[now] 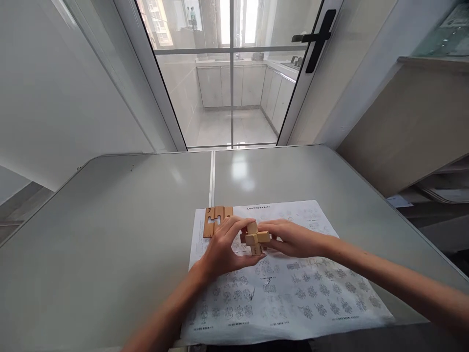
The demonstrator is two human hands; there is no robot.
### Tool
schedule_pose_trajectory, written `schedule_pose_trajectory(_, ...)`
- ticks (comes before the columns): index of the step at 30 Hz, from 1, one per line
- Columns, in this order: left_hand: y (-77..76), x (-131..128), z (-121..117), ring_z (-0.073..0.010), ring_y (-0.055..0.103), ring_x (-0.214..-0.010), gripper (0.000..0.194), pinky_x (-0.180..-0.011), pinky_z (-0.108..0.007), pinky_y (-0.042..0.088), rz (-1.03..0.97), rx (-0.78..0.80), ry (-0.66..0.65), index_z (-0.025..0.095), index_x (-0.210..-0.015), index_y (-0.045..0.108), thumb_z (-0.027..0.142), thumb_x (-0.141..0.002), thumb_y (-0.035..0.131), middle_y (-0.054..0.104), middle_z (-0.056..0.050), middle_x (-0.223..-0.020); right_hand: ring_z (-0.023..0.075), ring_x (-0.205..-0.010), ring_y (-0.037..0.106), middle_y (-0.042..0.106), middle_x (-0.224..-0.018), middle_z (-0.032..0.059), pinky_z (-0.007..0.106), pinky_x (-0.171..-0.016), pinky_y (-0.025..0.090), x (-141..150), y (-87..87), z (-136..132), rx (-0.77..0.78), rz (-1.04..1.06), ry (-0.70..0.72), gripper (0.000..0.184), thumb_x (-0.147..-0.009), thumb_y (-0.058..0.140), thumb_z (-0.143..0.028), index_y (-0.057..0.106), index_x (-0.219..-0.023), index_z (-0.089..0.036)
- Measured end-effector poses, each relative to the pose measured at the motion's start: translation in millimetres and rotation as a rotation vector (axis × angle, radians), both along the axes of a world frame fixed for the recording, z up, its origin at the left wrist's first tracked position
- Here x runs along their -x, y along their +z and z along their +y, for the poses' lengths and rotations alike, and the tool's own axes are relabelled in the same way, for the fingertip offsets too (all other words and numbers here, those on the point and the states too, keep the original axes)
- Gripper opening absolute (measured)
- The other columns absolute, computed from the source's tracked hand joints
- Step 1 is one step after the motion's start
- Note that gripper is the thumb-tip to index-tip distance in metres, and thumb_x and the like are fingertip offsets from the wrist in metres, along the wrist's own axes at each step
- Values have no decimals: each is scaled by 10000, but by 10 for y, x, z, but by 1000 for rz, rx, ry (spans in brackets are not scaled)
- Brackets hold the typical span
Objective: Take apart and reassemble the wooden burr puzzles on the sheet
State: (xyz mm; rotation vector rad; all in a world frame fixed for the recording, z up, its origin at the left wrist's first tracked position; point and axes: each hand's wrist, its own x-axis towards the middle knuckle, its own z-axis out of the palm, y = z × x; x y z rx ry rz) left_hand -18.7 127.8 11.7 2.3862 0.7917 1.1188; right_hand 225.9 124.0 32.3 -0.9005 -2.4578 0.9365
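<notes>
A small wooden interlocking puzzle (255, 238) of crossed light blocks is held between both hands just above a printed instruction sheet (286, 293). My left hand (225, 249) curls round its left side with the fingers closed on the blocks. My right hand (289, 238) pinches its right side from the other way. Three loose notched wooden bars (216, 220) lie side by side on the sheet's far left corner, just beyond my left hand.
The sheet lies on a grey folding table (110, 244) with a seam down its middle. Behind the table stands a glass door with a black handle (317, 36). A beige cabinet with shelves (414, 127) stands at the right.
</notes>
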Motion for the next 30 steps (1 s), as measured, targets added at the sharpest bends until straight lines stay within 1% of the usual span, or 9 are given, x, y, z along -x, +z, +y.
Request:
schedule_pose_trajectory(3, 3, 10, 8, -237, 703, -971, 701, -879, -378, 583, 19, 89, -74, 267, -1393, 563, 389, -789, 898, 708, -60, -1097, 156, -768, 583, 675, -926, 27, 275, -699, 461, -47, 65, 33, 142, 26, 67, 161, -1077, 493, -218, 617, -977, -201)
schedule_pose_trajectory(5, 2, 14, 13, -244, 708, -1007, 724, -895, -378, 588, 33, 147, -136, 272, -1402, 571, 363, -772, 917, 711, -68, -1136, 156, -778, 586, 681, -938, 26, 275, -707, 458, -89, 80, 53, 174, 28, 103, 175, -1083, 484, -216, 645, -1013, -204)
schedule_pose_trajectory(8, -2, 14, 11, -260, 709, -1045, 729, -928, -402, 591, 45, 183, -169, 286, -1406, 584, 339, -765, 927, 723, -75, -1165, 147, -725, 547, 653, -865, 9, 269, -669, 421, -137, 38, 72, 137, 46, 87, 201, -1087, 493, -231, 656, -972, -206)
schedule_pose_trajectory(11, -7, 15, 4, -252, 711, -1021, 726, -929, -405, 594, 51, 163, -158, 289, -1404, 592, 332, -766, 935, 730, -70, -1143, 137, -675, 497, 606, -805, -5, 268, -633, 381, -153, -42, 86, 89, 57, 56, 236, -1092, 501, -257, 641, -910, -201)
schedule_pose_trajectory(18, -20, 22, 7, -257, 712, -1009, 660, -915, -416, 598, 68, 151, -137, 293, -1379, 615, 377, -794, 909, 737, -73, -1122, 133, -652, 501, 614, -798, -7, 273, -612, 374, -154, -162, 91, 30, 74, 23, 247, -1101, 504, -292, 684, -954, -209)
schedule_pose_trajectory(20, -15, 16, 12, -253, 708, -980, 657, -889, -405, 598, 61, 170, -114, 287, -1364, 609, 382, -787, 908, 730, -68, -1096, 134, -660, 540, 651, -809, -6, 272, -616, 402, -143, -176, 74, 54, 102, -9, 215, -1087, 522, -276, 703, -987, -216)
schedule_pose_trajectory(23, -7, 7, 24, -243, 695, -937, 693, -845, -383, 592, 36, 201, -63, 278, -1357, 585, 388, -761, 922, 704, -59, -1071, 144, -721, 622, 723, -885, 2, 283, -665, 482, -103, -192, 55, 111, 153, -88, 150, -1051, 570, -246, 716, -1086, -238)
schedule_pose_trajectory(27, 9, 9, 41, -231, 667, -930, 734, -798, -356, 580, -11, 195, 11, 297, -1384, 562, 339, -750, 928, 665, -54, -1096, 163, -800, 683, 766, -1047, 31, 314, -716, 571, -17, -236, 51, 116, 263, -190, 224, -1003, 637, -250, 696, -1219, -267)
schedule_pose_trajectory(30, 25, 5, 47, -226, 652, -909, 706, -770, -348, 570, -7, 205, 69, 324, -1380, 567, 280, -761, 904, 637, -37, -1052, 176, -811, 702, 766, -1078, 51, 324, -703, 608, 34, -288, 36, 101, 350, -255, 264, -976, 649, -241, 686, -1237, -265)
